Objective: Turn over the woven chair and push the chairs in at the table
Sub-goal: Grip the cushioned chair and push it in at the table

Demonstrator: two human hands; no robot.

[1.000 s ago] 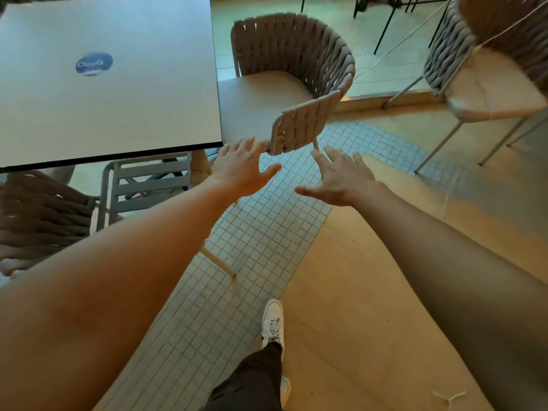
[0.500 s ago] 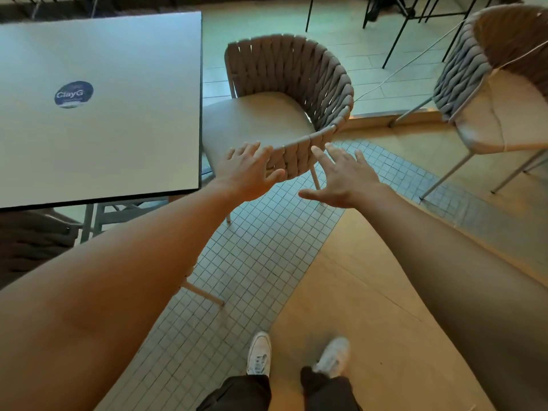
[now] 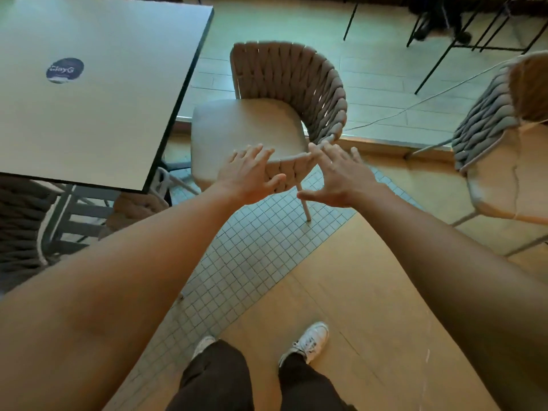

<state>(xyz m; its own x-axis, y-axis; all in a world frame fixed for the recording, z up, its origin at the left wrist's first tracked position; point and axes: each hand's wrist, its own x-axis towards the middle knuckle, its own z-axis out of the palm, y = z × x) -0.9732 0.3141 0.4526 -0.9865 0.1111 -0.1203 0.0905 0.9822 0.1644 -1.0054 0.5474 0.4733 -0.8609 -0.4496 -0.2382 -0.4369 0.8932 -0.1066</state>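
One head-worn wide-angle view looked steeply down and forward over both outstretched arms, close above the left hand (image 3: pixel 247 176) and right hand (image 3: pixel 341 180), shoes below the wrists.

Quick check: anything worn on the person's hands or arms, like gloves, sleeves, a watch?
No gloves on the left hand or the right hand, and both forearms are uncovered as far as the frame shows: no sleeve, watch or band. There may be a thin ring on one right finger, too blurred to confirm.
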